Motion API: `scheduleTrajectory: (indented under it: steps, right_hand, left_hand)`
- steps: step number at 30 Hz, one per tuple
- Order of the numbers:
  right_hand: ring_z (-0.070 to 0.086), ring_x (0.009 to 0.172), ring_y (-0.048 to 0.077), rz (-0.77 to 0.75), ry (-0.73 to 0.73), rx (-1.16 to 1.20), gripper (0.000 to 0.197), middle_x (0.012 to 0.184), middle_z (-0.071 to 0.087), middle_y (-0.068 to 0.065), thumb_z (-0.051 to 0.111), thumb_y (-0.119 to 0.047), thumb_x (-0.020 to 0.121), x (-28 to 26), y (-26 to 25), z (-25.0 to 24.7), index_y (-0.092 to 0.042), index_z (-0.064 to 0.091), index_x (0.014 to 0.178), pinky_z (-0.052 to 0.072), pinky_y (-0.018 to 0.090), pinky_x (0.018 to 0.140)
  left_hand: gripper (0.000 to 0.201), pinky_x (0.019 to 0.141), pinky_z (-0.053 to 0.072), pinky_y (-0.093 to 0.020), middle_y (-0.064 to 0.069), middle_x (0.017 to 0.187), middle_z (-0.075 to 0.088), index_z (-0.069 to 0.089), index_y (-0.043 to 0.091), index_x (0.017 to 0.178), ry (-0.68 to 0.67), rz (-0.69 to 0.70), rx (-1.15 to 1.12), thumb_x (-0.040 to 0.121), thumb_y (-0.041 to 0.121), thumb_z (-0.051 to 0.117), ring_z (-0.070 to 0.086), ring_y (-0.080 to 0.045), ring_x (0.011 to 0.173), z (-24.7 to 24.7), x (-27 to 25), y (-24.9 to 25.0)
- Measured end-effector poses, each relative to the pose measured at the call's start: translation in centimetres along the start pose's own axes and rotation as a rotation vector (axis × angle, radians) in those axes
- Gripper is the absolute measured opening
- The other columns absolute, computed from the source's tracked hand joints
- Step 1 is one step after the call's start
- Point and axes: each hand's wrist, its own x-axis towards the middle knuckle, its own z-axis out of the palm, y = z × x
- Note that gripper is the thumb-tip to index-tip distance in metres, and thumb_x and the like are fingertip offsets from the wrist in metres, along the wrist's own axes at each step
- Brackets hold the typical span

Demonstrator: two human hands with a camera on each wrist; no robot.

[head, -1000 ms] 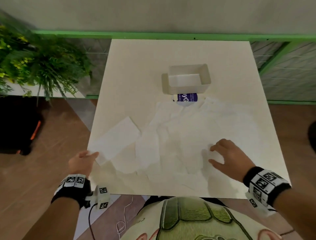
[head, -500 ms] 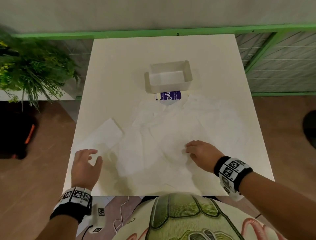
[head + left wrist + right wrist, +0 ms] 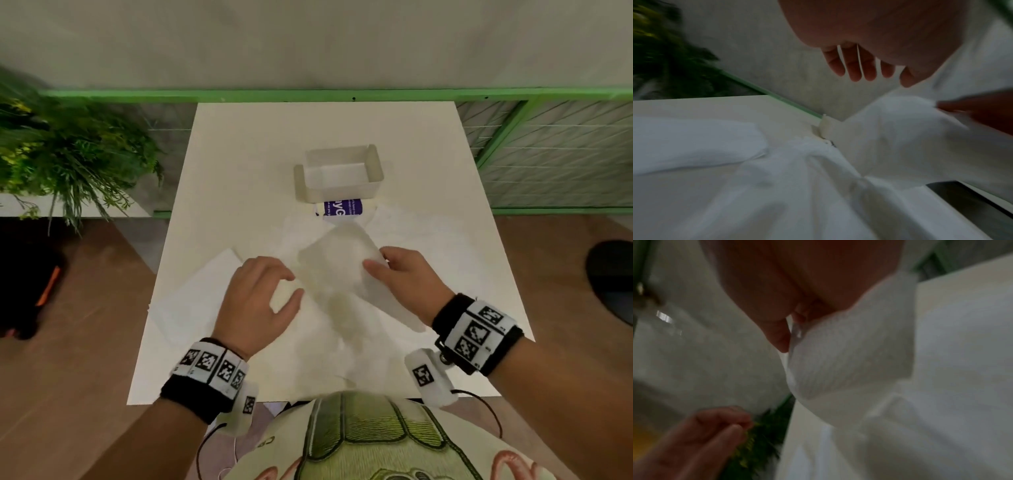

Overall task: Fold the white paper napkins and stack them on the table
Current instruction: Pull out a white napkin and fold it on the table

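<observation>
While right hand (image 3: 407, 281) pinches it, napkin (image 3: 337, 267) lifted, white (softly crumpled), left hand (image 3: 260, 301) fingers loosely apart.

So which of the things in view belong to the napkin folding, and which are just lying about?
Job:
- lifted white paper napkin, pinched by right hand
- left hand, empty
- loose white napkins
- white table

Lying about:
- white rectangular box
- purple-labelled packet
- green plant

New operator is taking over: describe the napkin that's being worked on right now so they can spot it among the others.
Start at the white box in the middle of the table. Nearer the person lie the white napkins. The one in play is raised off them, pinched by the right hand.
</observation>
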Motion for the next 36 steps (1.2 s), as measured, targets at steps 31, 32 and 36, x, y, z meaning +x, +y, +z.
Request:
scheduleTrajectory:
  steps: [31,32,36]
  right_hand:
    - [0.064,0.081,0.020,0.005,-0.367,-0.169,0.018,0.090,0.070,0.000,0.079,-0.018,0.084,1.0,-5.6,13.0,-0.014,0.062,0.077,0.047,0.033,0.072]
    - [0.062,0.075,0.021,0.055,-0.362,-0.131,0.019,0.082,0.067,0.003,0.079,-0.018,0.084,1.5,-5.3,13.3,-0.012,0.062,0.079,0.046,0.034,0.068]
    - [0.073,0.096,0.027,0.229,-0.503,0.015,0.025,0.104,0.076,0.010,0.078,-0.008,0.083,2.8,-4.3,15.7,-0.005,0.071,0.107,0.057,0.036,0.082]
  left_hand:
    - [0.009,0.074,0.058,-0.034,0.005,0.088,0.074,0.075,0.024,0.093,-0.412,-0.618,-0.536,0.085,0.024,0.079,0.070,-0.014,0.081,-8.0,-8.1,-5.7]
    - [0.007,0.074,0.058,-0.032,0.004,0.089,0.075,0.076,0.022,0.092,-0.387,-0.690,-0.588,0.086,0.022,0.080,0.072,-0.014,0.081,-8.2,-8.7,-6.6]
    - [0.013,0.067,0.053,-0.025,0.000,0.081,0.074,0.075,0.007,0.089,-0.280,-0.916,-0.719,0.084,0.016,0.082,0.068,-0.012,0.072,-8.5,-10.9,-8.9]
